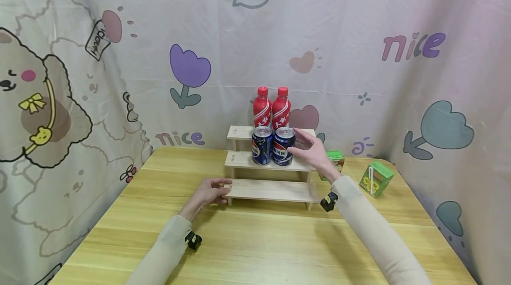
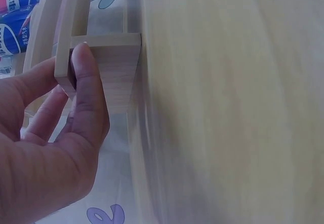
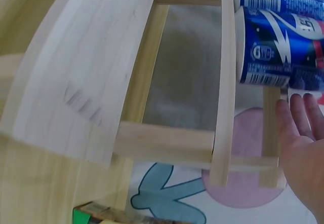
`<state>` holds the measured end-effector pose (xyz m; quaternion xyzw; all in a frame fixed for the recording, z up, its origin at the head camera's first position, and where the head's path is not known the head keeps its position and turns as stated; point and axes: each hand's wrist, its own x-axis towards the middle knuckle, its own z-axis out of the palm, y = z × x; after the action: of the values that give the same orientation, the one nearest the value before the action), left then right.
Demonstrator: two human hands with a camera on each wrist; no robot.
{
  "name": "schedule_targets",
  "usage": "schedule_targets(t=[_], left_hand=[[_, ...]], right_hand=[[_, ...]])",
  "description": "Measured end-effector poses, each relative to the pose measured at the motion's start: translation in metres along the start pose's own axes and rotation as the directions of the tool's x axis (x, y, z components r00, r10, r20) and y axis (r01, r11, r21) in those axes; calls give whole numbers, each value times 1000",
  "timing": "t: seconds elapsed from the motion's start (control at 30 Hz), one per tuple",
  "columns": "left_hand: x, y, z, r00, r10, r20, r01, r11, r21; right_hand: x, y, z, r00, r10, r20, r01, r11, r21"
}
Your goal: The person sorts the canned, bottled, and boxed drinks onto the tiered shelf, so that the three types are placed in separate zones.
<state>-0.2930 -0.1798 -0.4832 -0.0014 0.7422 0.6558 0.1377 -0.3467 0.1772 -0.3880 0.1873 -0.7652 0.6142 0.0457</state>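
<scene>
A three-step wooden display rack (image 1: 275, 190) stands on the table. My left hand (image 1: 209, 191) grips the left end of its lowest step, thumb and fingers around the board's corner (image 2: 63, 69). Two dark blue Pepsi cans stand upright side by side on the middle step, a left can (image 1: 261, 148) and a right can (image 1: 282, 148). At the right can's right side is my right hand (image 1: 313, 151), its fingers fairly straight in the right wrist view; whether they touch the can I cannot tell. Two red bottles (image 1: 262, 108) stand on the top step, their bases hidden behind the cans.
Right of the rack, a green drink carton (image 1: 377, 178) with a white straw stands on the wooden table (image 1: 255, 245). Another green carton (image 1: 336, 157) is partly hidden behind my right wrist. A printed curtain (image 1: 239, 54) hangs behind and at both sides.
</scene>
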Motion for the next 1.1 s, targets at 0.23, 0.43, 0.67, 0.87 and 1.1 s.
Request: schedule_targets(t=[0.23, 0.43, 0.67, 0.87, 1.1], left_hand=[[-1, 1, 0, 1000, 8, -4, -8, 1000, 0], [-2, 2, 0, 1000, -1, -6, 1, 1000, -2], [-3, 1, 0, 1000, 7, -3, -7, 1000, 8], [-2, 0, 1, 1000, -7, -16, 7, 1000, 17], [-1, 0, 2, 1000, -5, -31, 6, 999, 40]], right_hand=[[-8, 4, -17, 999, 15, -34, -14, 1000, 19], [-13, 9, -31, 995, -3, -102, 0, 1000, -28], [-22, 17, -51, 984, 43, -175, -53, 997, -51], [-32, 24, -66, 965, 71, -252, -103, 988, -116], [-39, 41, -86, 951, 85, -296, -136, 978, -155]])
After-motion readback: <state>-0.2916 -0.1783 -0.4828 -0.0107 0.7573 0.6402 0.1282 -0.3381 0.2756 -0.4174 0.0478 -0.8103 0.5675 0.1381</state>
